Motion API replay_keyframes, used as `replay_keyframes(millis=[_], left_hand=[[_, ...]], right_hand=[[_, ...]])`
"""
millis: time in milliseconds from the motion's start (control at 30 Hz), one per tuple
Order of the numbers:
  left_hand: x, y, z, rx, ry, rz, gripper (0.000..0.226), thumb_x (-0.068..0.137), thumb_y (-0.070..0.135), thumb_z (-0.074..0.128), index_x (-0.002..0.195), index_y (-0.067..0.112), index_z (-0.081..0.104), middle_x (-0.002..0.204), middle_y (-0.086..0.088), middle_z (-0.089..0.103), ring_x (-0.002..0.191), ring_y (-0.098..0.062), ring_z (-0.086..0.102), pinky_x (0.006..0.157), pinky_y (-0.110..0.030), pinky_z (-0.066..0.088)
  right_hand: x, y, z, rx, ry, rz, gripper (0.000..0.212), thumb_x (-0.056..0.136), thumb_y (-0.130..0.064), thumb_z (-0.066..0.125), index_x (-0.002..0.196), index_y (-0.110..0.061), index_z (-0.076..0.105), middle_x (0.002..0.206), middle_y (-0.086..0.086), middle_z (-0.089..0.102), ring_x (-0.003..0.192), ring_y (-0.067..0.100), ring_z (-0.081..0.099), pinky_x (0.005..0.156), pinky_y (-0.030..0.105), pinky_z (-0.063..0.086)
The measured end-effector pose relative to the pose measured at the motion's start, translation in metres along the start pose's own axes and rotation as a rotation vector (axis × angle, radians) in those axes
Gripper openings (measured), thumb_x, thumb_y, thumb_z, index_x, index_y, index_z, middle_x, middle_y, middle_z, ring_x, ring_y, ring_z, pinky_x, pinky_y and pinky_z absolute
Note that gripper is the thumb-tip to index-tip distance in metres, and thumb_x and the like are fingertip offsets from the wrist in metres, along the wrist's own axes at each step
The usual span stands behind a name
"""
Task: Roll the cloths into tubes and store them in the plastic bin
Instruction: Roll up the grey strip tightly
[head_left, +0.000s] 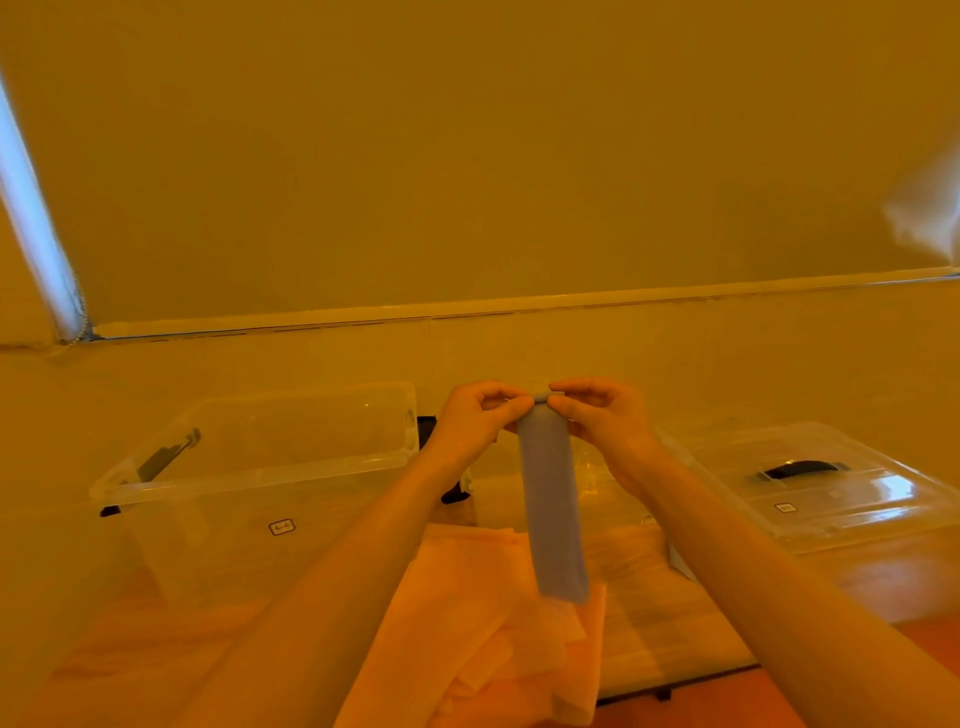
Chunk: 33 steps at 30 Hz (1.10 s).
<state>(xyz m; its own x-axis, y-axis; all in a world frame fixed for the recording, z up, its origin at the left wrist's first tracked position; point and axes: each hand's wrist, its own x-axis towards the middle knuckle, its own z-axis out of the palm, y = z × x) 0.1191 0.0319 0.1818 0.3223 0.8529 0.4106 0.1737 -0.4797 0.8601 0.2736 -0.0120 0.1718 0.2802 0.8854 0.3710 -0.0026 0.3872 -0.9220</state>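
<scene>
An open clear bin stands at left, nothing visible inside. At centre, the left hand and right hand pinch the top of a hanging blue cloth above pale cloths. At right sits a lidded bin.

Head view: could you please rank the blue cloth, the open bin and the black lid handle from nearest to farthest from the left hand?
1. Blue cloth: pinched by the left hand.
2. Open bin: just left of it.
3. Black lid handle: far right, beyond the right hand.
</scene>
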Motion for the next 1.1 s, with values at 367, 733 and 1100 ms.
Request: replay_keyframes(millis=[367, 733, 1100], left_hand=[[0.001, -0.004, 0.003, -0.036, 0.025, 0.067, 0.012, 0.086, 0.008, 0.066, 0.097, 0.01, 0.07, 0.085, 0.002, 0.065, 0.072, -0.001, 0.059, 0.052, -0.007, 0.042], [0.0, -0.003, 0.005, -0.015, 0.01, -0.015, 0.01, 0.087, 0.017, 0.065, 0.096, 0.013, 0.065, 0.077, 0.002, 0.064, 0.062, -0.001, 0.06, 0.045, -0.007, 0.04], [0.005, -0.009, 0.001, -0.009, 0.02, 0.04, 0.005, 0.086, 0.014, 0.066, 0.089, 0.017, 0.067, 0.078, 0.004, 0.066, 0.068, -0.006, 0.062, 0.065, -0.017, 0.052]], right_hand=[[-0.004, 0.004, -0.002, 0.057, 0.013, 0.109, 0.01, 0.082, -0.007, 0.07, 0.09, -0.012, 0.067, 0.086, 0.007, 0.07, 0.081, 0.017, 0.068, 0.062, 0.024, 0.055], [-0.005, 0.004, -0.006, 0.055, 0.018, 0.048, 0.013, 0.082, -0.001, 0.069, 0.091, -0.011, 0.067, 0.086, 0.005, 0.07, 0.08, 0.013, 0.069, 0.064, 0.023, 0.056], [-0.003, 0.012, -0.006, 0.013, -0.017, 0.024, 0.026, 0.074, 0.005, 0.073, 0.088, -0.016, 0.066, 0.091, 0.009, 0.07, 0.086, 0.019, 0.068, 0.072, 0.024, 0.055]])
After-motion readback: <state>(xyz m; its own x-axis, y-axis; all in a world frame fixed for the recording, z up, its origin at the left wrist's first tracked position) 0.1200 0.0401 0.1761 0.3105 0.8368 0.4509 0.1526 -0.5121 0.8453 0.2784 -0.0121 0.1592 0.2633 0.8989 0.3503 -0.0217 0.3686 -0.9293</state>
